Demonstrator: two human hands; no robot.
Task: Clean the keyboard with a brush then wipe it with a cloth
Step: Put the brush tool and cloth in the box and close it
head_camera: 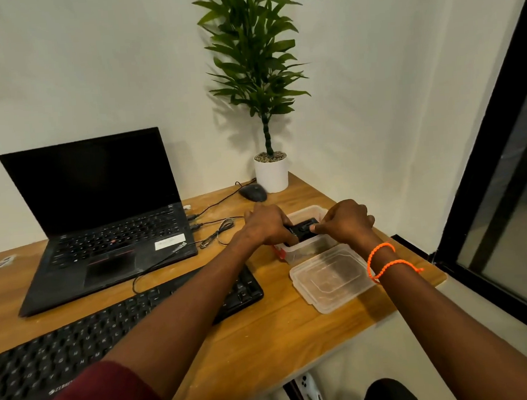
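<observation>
Both of your hands are over the clear plastic box [307, 215] near the right edge of the tabletop [260, 335]. Your left hand [265, 223] curls its fingers around one end of a black thing [302, 230] in the box, and your right hand [347, 221] pinches the other end with thumb and fingers. It looks like you are lifting it out, maybe because the brush is part of it, but it is too hidden to tell what it is. The box is see-through, thin and boxy with round corners. Its lid [333, 276] lies flat just in front of it, near the right edge, so the box stays open for you. The keyboard [87, 343] you need to clean is long, black and flat with many little bumpy keys. It lies along the front left part of the tabletop, and your left arm reaches across its right end. Behind it sits an open black laptop [99, 219]. The tabletop is smooth yellow wood. No cloth shows anywhere yet.
</observation>
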